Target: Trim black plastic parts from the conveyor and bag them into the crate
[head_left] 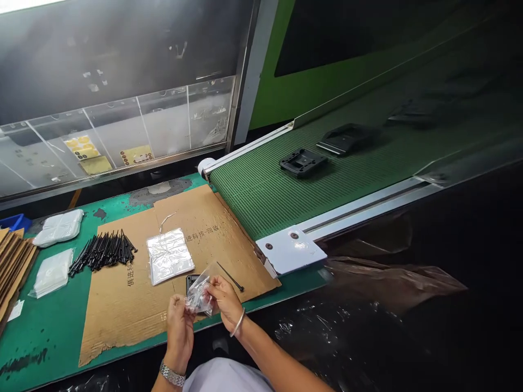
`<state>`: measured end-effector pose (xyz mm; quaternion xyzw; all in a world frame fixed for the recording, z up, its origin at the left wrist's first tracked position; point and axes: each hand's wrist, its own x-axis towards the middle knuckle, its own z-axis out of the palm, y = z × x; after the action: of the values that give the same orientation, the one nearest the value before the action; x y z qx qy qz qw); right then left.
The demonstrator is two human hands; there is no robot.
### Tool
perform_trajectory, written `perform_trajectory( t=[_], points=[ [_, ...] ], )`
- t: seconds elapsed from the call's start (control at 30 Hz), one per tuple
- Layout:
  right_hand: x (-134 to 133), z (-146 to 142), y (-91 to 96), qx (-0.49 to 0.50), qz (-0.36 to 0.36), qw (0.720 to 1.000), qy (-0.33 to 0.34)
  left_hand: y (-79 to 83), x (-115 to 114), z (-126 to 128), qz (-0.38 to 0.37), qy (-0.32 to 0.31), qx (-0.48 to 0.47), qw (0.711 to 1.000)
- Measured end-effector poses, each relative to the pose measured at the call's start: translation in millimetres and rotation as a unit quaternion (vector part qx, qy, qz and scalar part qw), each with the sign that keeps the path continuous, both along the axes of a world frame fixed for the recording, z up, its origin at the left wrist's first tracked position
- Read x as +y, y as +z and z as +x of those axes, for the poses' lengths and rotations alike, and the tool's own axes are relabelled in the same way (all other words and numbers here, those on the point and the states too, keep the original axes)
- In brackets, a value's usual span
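Between both hands a small clear plastic bag is held near the front edge of the bench. My left hand pinches its left side, and my right hand grips the upper right part. Whether anything lies inside the bag I cannot make out. Partly hidden behind it, a black plastic part rests on the cardboard. One thin black rod with a wider end lies just beyond my right hand. A stack of flat clear bags sits farther back on the cardboard.
A heap of black rods covers the left of the cardboard sheet. Beyond it are white bag bundles and stacked cardboard. On the right, a green conveyor belt carries several black plastic parts. Its white corner plate overhangs the bench.
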<state>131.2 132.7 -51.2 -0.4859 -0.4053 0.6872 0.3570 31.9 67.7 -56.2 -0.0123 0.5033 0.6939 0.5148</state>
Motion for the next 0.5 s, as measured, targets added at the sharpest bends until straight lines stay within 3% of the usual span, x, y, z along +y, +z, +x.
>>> perform_trajectory(
  t=[0.1, 0.23, 0.3, 0.37, 0.43, 0.5],
  points=[
    [-2, -7, -11.3, -0.047, 0.03, 0.998, -0.008, -10.2, -2, 6, -0.034, 0.073, 0.084, 0.993],
    [-2, -12, -18.9, -0.107, 0.113, 0.987, 0.03, -19.5, -9, 4, -0.062, 0.064, 0.12, 0.989],
    [-3, -13, -17.2, -0.137, 0.162, 0.975, 0.061, -19.9, -17, 1, -0.066, 0.075, 0.192, 0.976],
    [-4, -16, -12.7, -0.166, 0.206, 0.96, 0.091, -18.6, -26, -6, -0.045, 0.082, 0.365, 0.926],
    [-5, -22, -7.5, -0.193, 0.242, 0.944, 0.111, -17.5, -34, -15, 0.015, 0.041, 0.568, 0.822],
    [-5, -30, -3.7, -0.211, 0.272, 0.93, 0.129, -17.8, -36, -25, 0.061, -0.037, 0.686, 0.724]
  ],
)
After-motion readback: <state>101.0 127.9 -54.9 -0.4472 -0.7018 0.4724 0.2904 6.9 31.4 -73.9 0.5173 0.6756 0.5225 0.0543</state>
